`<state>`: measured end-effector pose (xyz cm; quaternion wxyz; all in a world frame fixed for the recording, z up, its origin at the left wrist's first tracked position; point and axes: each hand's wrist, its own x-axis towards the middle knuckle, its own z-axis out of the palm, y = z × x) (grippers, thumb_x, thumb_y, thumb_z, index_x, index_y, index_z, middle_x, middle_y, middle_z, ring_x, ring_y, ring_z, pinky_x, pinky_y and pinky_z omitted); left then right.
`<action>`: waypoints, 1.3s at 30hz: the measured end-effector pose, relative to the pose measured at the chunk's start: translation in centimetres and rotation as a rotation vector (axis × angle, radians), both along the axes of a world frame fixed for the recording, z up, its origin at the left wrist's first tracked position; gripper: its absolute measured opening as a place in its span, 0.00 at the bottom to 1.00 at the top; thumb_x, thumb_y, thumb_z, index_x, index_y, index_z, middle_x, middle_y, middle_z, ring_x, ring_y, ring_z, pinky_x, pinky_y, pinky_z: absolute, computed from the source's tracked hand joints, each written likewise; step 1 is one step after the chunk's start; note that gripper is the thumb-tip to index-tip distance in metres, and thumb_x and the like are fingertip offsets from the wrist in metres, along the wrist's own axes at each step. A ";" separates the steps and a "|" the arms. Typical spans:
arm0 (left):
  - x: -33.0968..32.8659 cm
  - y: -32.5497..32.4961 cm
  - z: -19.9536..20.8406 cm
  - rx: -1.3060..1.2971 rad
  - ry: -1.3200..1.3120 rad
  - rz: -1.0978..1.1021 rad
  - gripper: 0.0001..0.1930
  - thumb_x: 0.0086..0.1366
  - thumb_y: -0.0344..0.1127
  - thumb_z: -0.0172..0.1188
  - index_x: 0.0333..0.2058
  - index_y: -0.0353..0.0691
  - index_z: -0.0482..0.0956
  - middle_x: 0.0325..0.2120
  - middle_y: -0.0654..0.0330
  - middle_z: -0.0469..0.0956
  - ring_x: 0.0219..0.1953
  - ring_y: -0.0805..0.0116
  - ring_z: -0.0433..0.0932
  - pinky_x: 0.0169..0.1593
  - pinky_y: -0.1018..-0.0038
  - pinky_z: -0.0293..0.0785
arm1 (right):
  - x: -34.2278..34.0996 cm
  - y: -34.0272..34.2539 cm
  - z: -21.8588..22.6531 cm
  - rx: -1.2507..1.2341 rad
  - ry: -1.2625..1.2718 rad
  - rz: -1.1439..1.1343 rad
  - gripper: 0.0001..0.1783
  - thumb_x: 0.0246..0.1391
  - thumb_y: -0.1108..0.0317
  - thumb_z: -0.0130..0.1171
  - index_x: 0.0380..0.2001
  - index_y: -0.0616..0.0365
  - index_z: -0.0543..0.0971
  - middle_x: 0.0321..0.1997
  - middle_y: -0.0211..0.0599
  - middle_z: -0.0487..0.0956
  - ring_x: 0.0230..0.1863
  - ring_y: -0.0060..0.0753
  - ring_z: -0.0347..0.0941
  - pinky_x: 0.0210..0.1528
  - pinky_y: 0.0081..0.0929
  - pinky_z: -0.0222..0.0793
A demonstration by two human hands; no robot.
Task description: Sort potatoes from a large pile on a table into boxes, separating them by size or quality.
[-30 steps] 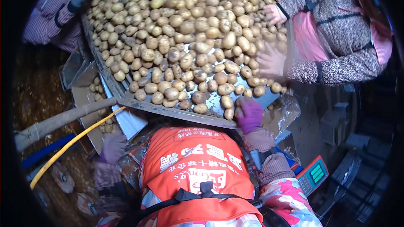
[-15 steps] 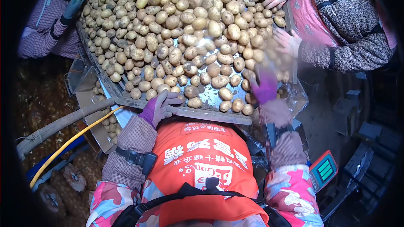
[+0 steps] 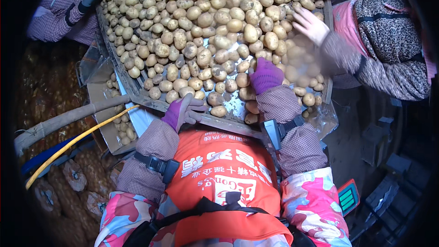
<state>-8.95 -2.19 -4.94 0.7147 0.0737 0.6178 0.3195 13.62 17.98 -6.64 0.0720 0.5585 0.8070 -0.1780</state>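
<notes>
A large heap of potatoes (image 3: 179, 39) covers a metal-topped table (image 3: 235, 106) in front of me. My left hand (image 3: 185, 111), in a grey and purple glove, rests on the table's near rim with its fingers stretched out. It holds nothing; a few potatoes lie just beyond it. Farther right, my right hand (image 3: 266, 75), in a purple glove, reaches in among the potatoes at the front of the heap. Its fingers are curled away from view, so what they hold or touch is hidden.
A person at right (image 3: 388, 32) in a leopard-print top has bare hands on the potatoes. Another at far left (image 3: 61, 7) wears gloves and holds a potato. Below the left rim are a cardboard box (image 3: 104, 130), a grey pole (image 3: 68, 121) and a yellow hose (image 3: 82, 142).
My right hand has moved left from the table's right side into the front potatoes. My left hand still rests on the rim. The right person's near hand has moved farther over the heap.
</notes>
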 end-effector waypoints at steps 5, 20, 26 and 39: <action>0.1 -0.1 0.1 0.013 -0.028 -0.001 0.33 0.70 0.59 0.41 0.53 0.30 0.70 0.47 0.49 0.78 0.30 0.67 0.81 0.31 0.76 0.79 | 0.3 -2.1 -1.9 0.280 -0.094 -0.037 0.21 0.51 0.55 0.60 0.43 0.56 0.72 0.42 0.43 0.77 0.44 0.44 0.75 0.45 0.40 0.67; 6.6 -1.4 1.8 0.121 -0.600 0.493 0.18 0.70 0.40 0.47 0.53 0.36 0.63 0.54 0.50 0.67 0.58 0.55 0.67 0.53 0.58 0.73 | 3.4 -10.0 1.1 0.342 0.317 0.187 0.15 0.48 0.65 0.57 0.40 0.55 0.74 0.44 0.41 0.76 0.37 0.44 0.73 0.37 0.45 0.67; 5.2 -3.9 -2.5 0.363 -0.351 0.116 0.26 0.69 0.52 0.47 0.60 0.45 0.62 0.52 0.52 0.69 0.48 0.63 0.73 0.45 0.66 0.75 | 1.1 -7.8 1.8 -0.006 0.141 0.165 0.21 0.46 0.58 0.62 0.45 0.51 0.77 0.44 0.44 0.78 0.39 0.44 0.76 0.39 0.41 0.69; 5.8 -2.2 2.1 0.090 -0.729 0.254 0.35 0.65 0.60 0.47 0.65 0.48 0.57 0.42 0.56 0.72 0.27 0.72 0.67 0.30 0.73 0.65 | 15.1 -2.4 0.2 0.231 0.395 -0.008 0.22 0.48 0.67 0.58 0.50 0.50 0.75 0.50 0.45 0.75 0.50 0.49 0.71 0.48 0.47 0.67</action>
